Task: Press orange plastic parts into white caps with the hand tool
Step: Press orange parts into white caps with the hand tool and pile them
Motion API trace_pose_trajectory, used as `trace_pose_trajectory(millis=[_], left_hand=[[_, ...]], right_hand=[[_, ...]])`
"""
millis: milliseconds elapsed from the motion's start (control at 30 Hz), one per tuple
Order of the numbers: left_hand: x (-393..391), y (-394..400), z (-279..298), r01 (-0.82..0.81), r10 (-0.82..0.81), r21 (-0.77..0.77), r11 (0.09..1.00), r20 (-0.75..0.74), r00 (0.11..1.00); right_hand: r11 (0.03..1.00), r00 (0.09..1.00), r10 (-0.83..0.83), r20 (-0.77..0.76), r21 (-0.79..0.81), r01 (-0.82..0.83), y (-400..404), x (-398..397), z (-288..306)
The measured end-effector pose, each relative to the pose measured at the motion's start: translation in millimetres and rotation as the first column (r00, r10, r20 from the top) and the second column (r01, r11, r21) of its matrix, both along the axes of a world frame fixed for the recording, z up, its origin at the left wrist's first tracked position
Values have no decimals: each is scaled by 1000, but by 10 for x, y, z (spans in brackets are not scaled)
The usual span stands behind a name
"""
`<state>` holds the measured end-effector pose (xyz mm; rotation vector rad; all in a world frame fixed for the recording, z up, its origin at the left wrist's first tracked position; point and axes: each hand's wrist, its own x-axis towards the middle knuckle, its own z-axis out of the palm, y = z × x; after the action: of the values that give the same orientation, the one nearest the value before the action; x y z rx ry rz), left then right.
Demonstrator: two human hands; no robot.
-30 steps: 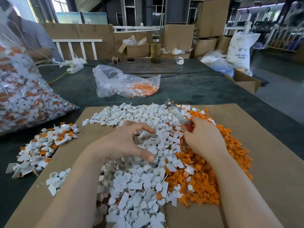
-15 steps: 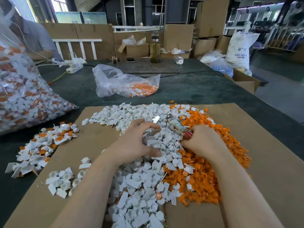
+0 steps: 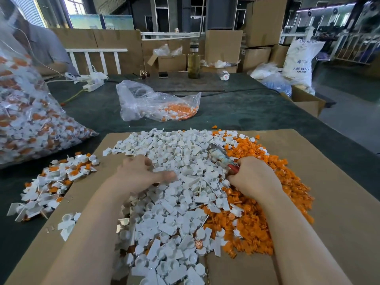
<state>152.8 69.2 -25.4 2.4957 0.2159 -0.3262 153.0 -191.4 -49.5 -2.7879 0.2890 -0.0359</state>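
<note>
Centrally on the cardboard sheet (image 3: 329, 182) lies the heap of white caps (image 3: 170, 202), with the orange parts (image 3: 267, 202) at its 3 o'clock. The right hand (image 3: 254, 177) grips the hand tool (image 3: 219, 157), which points toward 11 o'clock. The left hand (image 3: 139, 173) rests on the caps, fingers curled; whether it holds one cannot be told.
</note>
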Motion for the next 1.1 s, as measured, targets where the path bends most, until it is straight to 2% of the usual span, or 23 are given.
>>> trace_pose_trajectory(millis=[67,167,267,400,500,633,733,833,933,1033,1100], left_hand=[[38,14,-63,-12,13,-17,1000,29,999],[77,-7,-146,-5,4,10,1000,159,987],[91,-38,-192,-13,12,7,1000,199,980],[95,-81,-211,-2,25,-100,995,224,974],[66,-111,-178,0,48,-177,984,269,962],[0,-182,-56,45,81,-378,925,309,948],[-65,-291,18,116,65,-512,851,322,945],[-113,-448,52,153,57,-599,786,316,947],[-140,-585,55,171,50,-613,771,326,944],[-166,-623,52,181,47,-602,778,342,938],[-179,-626,51,192,43,-575,795,369,928]], right_hand=[[1000,1000,-15,11,19,15,-1,-6,-4],[999,999,-8,42,45,6,-7,-7,-11],[998,998,11,65,65,-15,-10,-5,-17],[991,992,0,129,133,-17,-42,-7,-2],[964,978,-9,208,261,-46,-69,-17,3],[860,964,-40,262,500,-100,-48,-16,26],[786,964,-31,263,603,-139,-8,-39,67],[829,944,-7,329,529,-179,19,-61,102],[863,931,24,363,463,-203,46,-75,126],[843,931,25,365,492,-216,65,-90,134],[795,927,26,375,555,-246,74,-97,141]])
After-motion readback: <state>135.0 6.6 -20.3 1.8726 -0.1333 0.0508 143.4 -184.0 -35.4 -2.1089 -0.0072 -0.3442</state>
